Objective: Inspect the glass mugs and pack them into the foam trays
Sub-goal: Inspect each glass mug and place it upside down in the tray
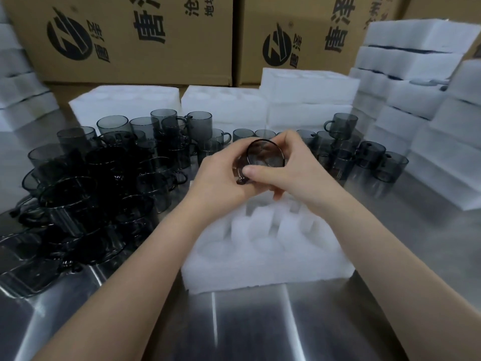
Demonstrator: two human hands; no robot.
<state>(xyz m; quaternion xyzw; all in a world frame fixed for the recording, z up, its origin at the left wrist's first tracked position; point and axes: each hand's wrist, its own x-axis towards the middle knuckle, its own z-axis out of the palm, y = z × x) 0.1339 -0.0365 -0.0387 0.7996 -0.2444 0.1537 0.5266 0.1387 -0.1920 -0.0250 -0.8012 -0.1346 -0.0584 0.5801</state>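
**Grey glass mug (264,155) checked above the foam tray (234,277)**

The glass mug is held in the air by both grips, just above the far edge of the foam tray. It is tipped so that its open mouth is turned towards the camera. Probably this is done so that the rim and the inside can be looked at before packing. The left grip (221,175) is curled around the side where the handle is. The right grip (294,162) is closed on the opposite wall, with the thumb laid across the lower rim. In this way the mug is grasped from two sides, which seems to allow turning without slipping.

The foam tray is laid on the steel worktop (260,324) directly before the person. No mug can be seen in its round pockets, so the filling of this tray is judged as not yet begun. Unpacked mugs (91,178) are crowded on the left, close by for picking. Stacked foam trays (416,105) are kept on the right, and cardboard boxes (130,35) are set behind.
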